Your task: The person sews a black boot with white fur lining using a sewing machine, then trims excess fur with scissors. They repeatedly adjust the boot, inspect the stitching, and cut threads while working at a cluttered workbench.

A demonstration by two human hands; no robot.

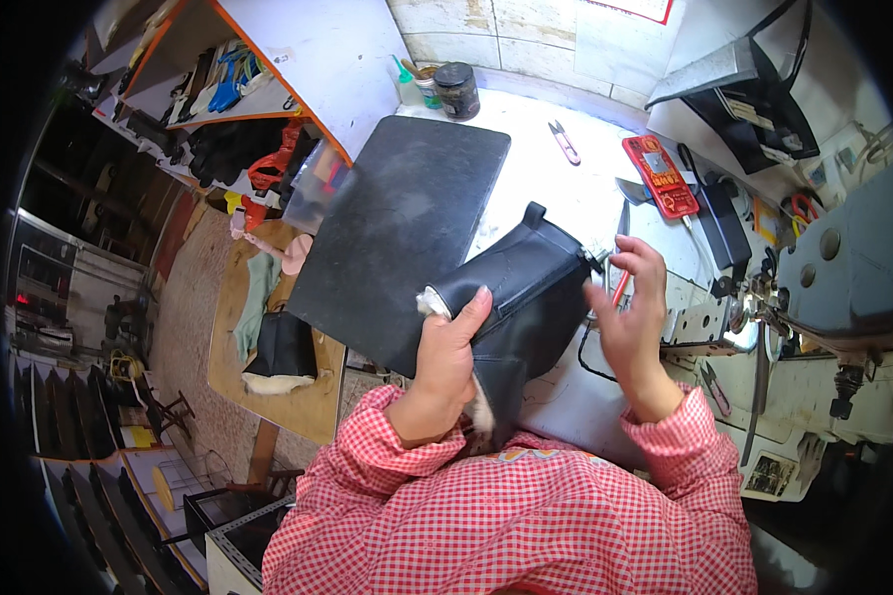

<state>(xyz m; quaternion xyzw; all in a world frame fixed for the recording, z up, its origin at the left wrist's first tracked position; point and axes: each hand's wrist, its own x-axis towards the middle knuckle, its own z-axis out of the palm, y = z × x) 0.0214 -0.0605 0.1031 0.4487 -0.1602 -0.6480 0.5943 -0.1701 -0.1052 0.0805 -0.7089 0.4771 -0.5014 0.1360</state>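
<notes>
A black leather boot upper [517, 268] with a zipper along its side and pale fleece lining at its edges lies tilted in front of me. My left hand [450, 357] grips its near left part, thumb on top of the leather. By the upper's right end is my right hand [632, 312], thumb and fingers apart, with nothing visible held. Just behind those fingers is a tool with a red handle [621, 285], partly hidden; its kind is unclear. A black cord [585, 357] hangs in a loop beside the right hand.
A dark board [409, 201] lies on the white worktop to the left. Pink thread snips [565, 143], a jar [456, 91] and a red-cased phone [661, 176] are farther back. The sewing machine [841, 260] stands right. Another black fleece-lined piece [286, 346] rests on a wooden table [316, 387].
</notes>
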